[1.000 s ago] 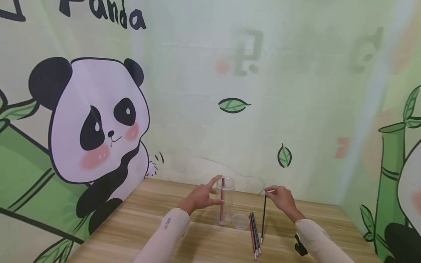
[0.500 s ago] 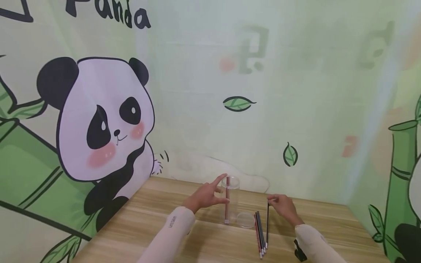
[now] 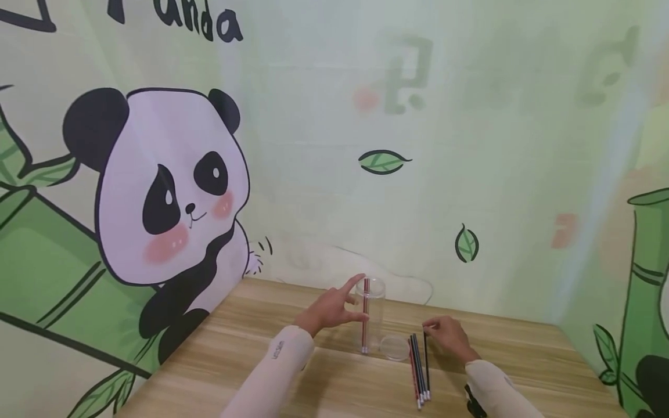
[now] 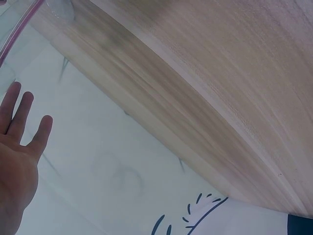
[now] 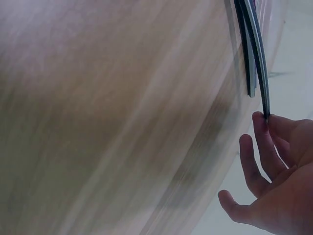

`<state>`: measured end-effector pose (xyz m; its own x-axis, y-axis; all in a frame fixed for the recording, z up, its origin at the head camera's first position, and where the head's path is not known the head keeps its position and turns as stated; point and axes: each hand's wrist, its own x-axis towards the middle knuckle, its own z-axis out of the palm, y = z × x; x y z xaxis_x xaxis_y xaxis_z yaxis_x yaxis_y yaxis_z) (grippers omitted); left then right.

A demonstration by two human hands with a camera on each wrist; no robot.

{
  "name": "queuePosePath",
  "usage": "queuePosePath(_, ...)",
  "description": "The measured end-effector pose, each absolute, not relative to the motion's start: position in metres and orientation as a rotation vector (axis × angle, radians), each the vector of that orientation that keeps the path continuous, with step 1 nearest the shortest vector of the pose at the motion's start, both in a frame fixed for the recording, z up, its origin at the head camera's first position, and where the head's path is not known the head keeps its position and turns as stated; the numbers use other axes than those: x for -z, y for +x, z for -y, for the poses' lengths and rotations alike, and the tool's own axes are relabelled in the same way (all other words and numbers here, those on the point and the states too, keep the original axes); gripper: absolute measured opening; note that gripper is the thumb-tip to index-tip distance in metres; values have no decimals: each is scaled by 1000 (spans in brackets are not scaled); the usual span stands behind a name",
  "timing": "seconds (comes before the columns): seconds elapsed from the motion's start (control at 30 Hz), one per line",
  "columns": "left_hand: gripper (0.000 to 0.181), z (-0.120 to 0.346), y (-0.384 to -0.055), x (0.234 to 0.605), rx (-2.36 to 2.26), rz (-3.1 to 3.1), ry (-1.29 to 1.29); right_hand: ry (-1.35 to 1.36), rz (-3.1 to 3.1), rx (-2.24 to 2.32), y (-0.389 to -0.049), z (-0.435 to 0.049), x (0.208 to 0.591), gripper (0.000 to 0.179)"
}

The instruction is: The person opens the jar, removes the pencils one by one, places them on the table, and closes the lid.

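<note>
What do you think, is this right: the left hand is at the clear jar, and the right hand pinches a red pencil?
Not fully: the pencil that the right hand pinches is black, not red, as the head view shows. The left hand is indeed at the clear jar.

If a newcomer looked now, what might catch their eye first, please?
Probably the big cartoon panda on the left of the backdrop. Lower down, a clear cylinder stands at the left hand, and the right hand pinches a black pencil beside other pencils on the wooden table.
</note>
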<state>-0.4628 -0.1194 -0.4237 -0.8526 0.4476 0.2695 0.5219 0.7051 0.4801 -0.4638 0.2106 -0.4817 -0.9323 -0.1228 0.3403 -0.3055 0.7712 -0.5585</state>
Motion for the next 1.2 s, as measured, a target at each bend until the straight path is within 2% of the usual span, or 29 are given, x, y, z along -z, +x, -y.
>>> queuePosePath(1.2, 99, 119, -464, 425, 830, 2780, -785, 302, 2671, -862, -464, -202, 497, 7)
